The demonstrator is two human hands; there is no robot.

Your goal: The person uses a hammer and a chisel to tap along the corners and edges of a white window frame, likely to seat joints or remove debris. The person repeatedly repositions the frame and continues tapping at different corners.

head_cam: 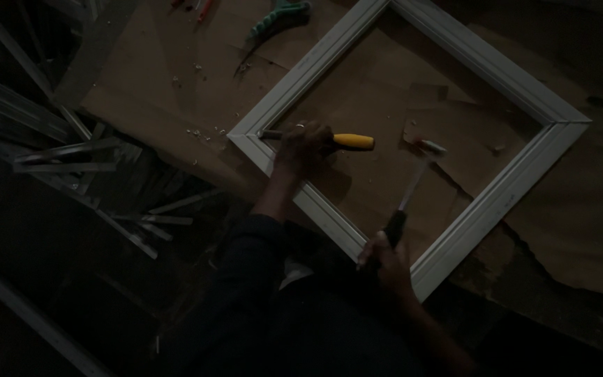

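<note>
Fingers (300, 143) round chisel (347, 140), hammer (413, 183) raised

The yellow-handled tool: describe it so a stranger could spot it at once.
Find the white picture frame lying on the brown board. At its left corner the left hand grips a chisel with its tip at that corner. Its bright yellow handle sets it apart from the dark-handled hammer in the right hand.

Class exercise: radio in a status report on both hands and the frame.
Left hand grips yellow-handled chisel at white frame corner. Right hand holds hammer. Wood chips beside corner.
</note>
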